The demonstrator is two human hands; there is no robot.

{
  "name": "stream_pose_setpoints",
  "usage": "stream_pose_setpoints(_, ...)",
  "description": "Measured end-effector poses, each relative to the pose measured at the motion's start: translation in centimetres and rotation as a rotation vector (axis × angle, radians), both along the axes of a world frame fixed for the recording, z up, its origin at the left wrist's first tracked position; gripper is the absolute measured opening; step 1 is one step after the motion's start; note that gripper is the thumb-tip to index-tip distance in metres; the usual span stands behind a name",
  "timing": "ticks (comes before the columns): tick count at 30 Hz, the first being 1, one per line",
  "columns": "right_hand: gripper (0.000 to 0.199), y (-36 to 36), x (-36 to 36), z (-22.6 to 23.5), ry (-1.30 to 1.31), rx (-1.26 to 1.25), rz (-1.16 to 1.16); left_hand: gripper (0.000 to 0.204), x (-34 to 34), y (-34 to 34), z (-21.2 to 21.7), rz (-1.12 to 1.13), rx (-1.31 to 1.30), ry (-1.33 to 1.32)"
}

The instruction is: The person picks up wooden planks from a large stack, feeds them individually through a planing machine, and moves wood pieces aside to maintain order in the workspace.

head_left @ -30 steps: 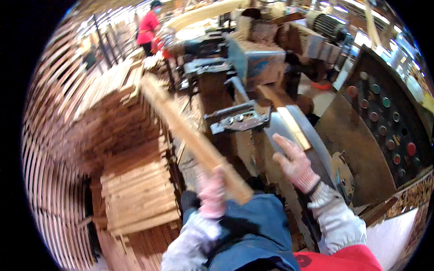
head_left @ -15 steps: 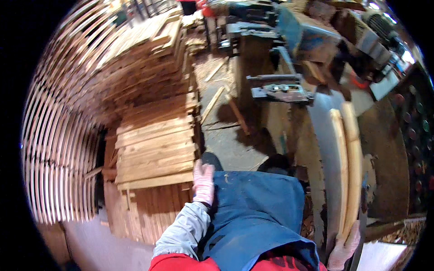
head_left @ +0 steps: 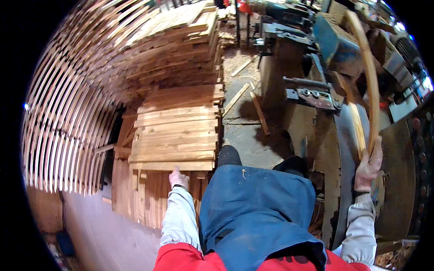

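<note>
My right hand [head_left: 368, 169], in a pale pinkish glove, is closed round the near ends of two wooden strips. One long strip [head_left: 371, 77] rises toward the upper right, bowed by the lens. The other strip [head_left: 356, 124] slants away to its left, over the metal machine table [head_left: 346, 144]. My left hand [head_left: 179, 178], gloved too, is at the front edge of a stack of wooden strips [head_left: 174, 140]. A fingertip meets the nearest strip's edge; the other fingers are hidden or too small to make out.
Tall piles of strips [head_left: 172, 58] stand behind the stack, and a slatted wood pile [head_left: 68, 135] is at left. Loose offcuts [head_left: 259, 113] lie on the floor [head_left: 239, 137] ahead. Machinery with a metal bracket [head_left: 312, 95] stands at the right.
My right hand has moved forward with the strips, and they now spread apart. My left hand has gone from the stack's right side to its front edge. The view has shifted.
</note>
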State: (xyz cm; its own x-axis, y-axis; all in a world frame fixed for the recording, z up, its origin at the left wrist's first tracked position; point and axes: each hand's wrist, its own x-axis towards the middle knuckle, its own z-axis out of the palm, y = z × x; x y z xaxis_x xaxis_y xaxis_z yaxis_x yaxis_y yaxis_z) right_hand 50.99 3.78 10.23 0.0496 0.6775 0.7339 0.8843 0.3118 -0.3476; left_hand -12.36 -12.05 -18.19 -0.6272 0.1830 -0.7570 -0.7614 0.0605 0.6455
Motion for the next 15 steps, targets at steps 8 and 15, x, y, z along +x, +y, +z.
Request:
stream_pose_setpoints(8, 0.057, -27.6, 2.3, 0.5, -0.271, -0.566, -0.319, 0.061, -3.9, 1.4, -2.6, -0.158, -0.027, 0.086)
stream_pose_setpoints(15, 0.055, -26.5, 1.0, 1.1, -0.509, -0.532, -0.360, 0.103, -3.5, 2.4, 0.5, -0.107, -0.065, -0.035)
